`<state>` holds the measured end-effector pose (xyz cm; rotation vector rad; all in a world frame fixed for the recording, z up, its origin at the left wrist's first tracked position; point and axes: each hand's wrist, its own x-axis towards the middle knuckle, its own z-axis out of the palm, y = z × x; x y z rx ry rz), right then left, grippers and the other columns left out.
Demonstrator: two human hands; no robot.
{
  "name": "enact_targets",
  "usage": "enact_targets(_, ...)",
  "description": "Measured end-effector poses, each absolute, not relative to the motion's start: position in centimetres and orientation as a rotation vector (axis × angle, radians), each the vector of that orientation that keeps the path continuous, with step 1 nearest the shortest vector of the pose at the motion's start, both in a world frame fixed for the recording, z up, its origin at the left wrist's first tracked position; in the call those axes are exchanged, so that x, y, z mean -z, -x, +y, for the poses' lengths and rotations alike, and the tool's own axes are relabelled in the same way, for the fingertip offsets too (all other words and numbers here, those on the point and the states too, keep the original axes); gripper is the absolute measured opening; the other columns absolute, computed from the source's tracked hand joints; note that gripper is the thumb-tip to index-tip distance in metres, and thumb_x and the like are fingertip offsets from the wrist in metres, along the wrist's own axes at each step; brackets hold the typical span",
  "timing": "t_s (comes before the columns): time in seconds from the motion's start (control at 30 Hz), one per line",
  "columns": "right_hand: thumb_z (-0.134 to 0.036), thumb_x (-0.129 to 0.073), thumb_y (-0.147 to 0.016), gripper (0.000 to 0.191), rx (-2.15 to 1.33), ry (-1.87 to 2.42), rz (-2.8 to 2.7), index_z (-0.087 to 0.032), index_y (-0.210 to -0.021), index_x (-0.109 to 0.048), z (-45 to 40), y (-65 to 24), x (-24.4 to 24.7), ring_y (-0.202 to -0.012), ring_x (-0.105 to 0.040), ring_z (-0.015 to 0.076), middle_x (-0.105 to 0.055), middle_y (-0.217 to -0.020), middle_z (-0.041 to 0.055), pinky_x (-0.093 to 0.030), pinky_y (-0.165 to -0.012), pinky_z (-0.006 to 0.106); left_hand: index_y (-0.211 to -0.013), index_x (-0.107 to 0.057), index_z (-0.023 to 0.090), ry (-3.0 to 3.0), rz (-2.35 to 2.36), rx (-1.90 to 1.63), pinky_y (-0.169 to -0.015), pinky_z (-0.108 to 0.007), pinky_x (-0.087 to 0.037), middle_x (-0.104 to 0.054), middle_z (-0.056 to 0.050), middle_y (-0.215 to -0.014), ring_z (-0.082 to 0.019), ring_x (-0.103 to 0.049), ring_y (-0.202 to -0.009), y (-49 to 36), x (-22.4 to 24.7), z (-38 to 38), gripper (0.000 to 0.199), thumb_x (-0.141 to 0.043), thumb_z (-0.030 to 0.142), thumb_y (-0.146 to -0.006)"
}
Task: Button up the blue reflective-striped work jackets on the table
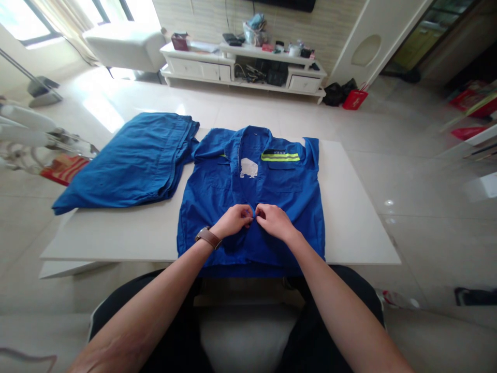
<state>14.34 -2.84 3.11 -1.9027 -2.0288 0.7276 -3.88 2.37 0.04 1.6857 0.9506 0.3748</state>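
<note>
A blue work jacket [295, 202] lies spread on the white table [357, 217], its collar away from me and its lower hem over the near edge. A yellow and silver reflective strip crosses its chest on the right, and a white print shows inside the neck opening. At the middle of the front, my left hand [237, 217] pinches one front edge of the jacket. Close beside it, my right hand [272, 220] pinches the other front edge. The fingertips almost meet; any button or fastener between them is hidden.
Folded blue clothing [128, 160] lies on the table's left part, reaching past its edge. Beyond stands a low white TV cabinet [194, 67] with assorted items on it. A red bag [354, 98] sits on the floor beside the cabinet. At far left is a white padded seat [124, 46].
</note>
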Motion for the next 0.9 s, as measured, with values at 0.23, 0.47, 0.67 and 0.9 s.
enact_targets(0.23,-0.023,-0.06,-0.087,0.006,-0.694,1.931,-1.926,-0.023,-0.084,-0.065,-2.6,-14.0,-2.9,-0.08,-0.062,0.0167,-0.072,-0.09,0.0024,-0.038,-0.069,0.026,-0.082,-0.064,0.018,-1.624,0.937,-0.456,-0.069,-0.027,-0.051,-0.07,0.0,-0.067,-0.017,-0.069,-0.067,3.9,0.2,2.6,0.008,-0.062,0.025,-0.079)
enact_targets(0.47,-0.018,-0.057,-0.088,0.013,-0.678,1.894,-2.007,-0.022,-0.084,-0.069,-2.5,-13.8,-2.9,-0.084,-0.063,0.0167,-0.073,-0.094,0.0039,-0.041,-0.074,0.027,-0.083,-0.069,0.015,-1.366,1.01,-0.503,-0.065,-0.024,-0.048,-0.068,0.0,-0.064,-0.013,-0.063,-0.062,3.3,-0.1,2.5,0.01,-0.067,0.021,-0.076)
enact_targets(0.67,-0.019,-0.058,-0.089,0.011,-0.54,1.87,-2.038,-0.022,-0.083,-0.067,-3.0,-13.5,-3.5,-0.083,-0.062,0.0165,-0.072,-0.093,0.0032,-0.038,-0.07,0.027,-0.085,-0.071,0.013,-1.166,1.035,-0.513,-0.068,-0.024,-0.048,-0.071,-0.002,-0.072,-0.012,-0.062,-0.067,3.1,-0.5,2.2,0.03,-0.082,0.038,-0.072)
enact_targets(0.9,-0.022,-0.056,-0.09,0.015,-0.502,1.865,-1.916,-0.023,-0.078,-0.066,-3.1,-13.4,-3.9,-0.079,-0.061,0.0165,-0.071,-0.088,0.0025,-0.039,-0.07,0.027,-0.082,-0.072,0.013,-1.1,1.047,-0.559,-0.068,-0.024,-0.048,-0.07,-0.002,-0.072,-0.012,-0.062,-0.067,3.1,-0.6,2.5,0.028,-0.083,0.035,-0.069)
